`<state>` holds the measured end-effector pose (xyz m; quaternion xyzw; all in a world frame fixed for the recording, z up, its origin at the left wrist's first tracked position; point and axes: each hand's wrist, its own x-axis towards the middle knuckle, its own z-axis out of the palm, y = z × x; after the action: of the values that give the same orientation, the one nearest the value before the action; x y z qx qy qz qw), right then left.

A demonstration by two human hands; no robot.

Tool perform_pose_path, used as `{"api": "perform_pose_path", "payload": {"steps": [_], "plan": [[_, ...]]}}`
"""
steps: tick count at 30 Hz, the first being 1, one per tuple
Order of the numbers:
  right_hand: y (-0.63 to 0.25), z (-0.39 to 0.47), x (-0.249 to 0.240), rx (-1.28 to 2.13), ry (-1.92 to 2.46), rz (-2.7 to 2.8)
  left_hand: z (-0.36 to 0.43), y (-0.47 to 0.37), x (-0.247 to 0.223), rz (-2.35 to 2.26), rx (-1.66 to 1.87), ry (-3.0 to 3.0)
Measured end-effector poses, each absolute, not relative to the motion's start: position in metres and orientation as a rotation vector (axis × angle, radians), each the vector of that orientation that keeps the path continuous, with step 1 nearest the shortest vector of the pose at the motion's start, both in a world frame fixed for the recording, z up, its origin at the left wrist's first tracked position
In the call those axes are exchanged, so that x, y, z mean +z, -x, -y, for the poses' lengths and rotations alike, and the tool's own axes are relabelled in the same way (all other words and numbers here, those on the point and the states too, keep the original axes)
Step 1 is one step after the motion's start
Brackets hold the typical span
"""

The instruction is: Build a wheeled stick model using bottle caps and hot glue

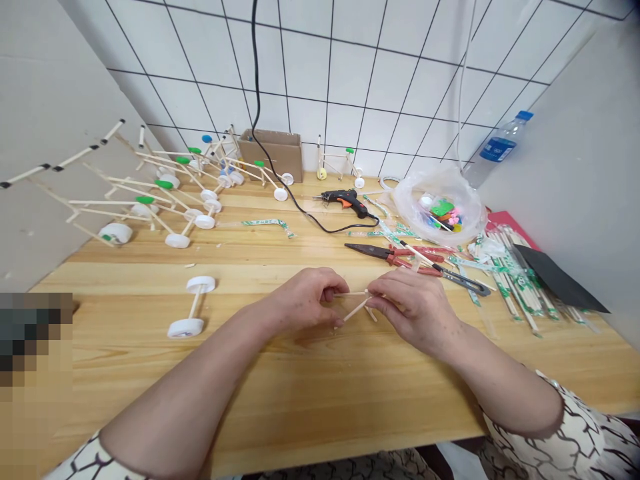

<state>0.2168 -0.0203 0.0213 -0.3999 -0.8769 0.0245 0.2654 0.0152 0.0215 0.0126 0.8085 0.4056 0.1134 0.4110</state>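
Between my hands, just over the wooden table (280, 387), is a small frame of thin wooden sticks (356, 309) meeting in a narrow V. My left hand (317, 298) grips the spread ends of the sticks, thumb below and fingers above. The fingertips of my right hand (413, 303) pinch the joint where the sticks come together. A short stick end pokes out below that joint. To the left of my left hand lies a wheel axle (195, 303), a stick with a white disc at each end.
Several stick bicycle models (165, 183) stand at the left, another (340, 163) by the wall. Behind my hands lie a glue gun (345, 199), pliers (373, 251) and a utility knife (465, 281). At the right are a bag of coloured pieces (400, 193), wrapped sticks (520, 280) and a bottle (500, 148).
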Motion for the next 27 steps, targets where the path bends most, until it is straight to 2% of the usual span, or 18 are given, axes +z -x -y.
{"api": "perform_pose_path", "payload": {"steps": [27], "plan": [[-0.2178,0.0207,0.0211,0.071,1.077,2.369,-0.0217,-0.0156,0.0124,-1.019,0.286,-2.058]]}}
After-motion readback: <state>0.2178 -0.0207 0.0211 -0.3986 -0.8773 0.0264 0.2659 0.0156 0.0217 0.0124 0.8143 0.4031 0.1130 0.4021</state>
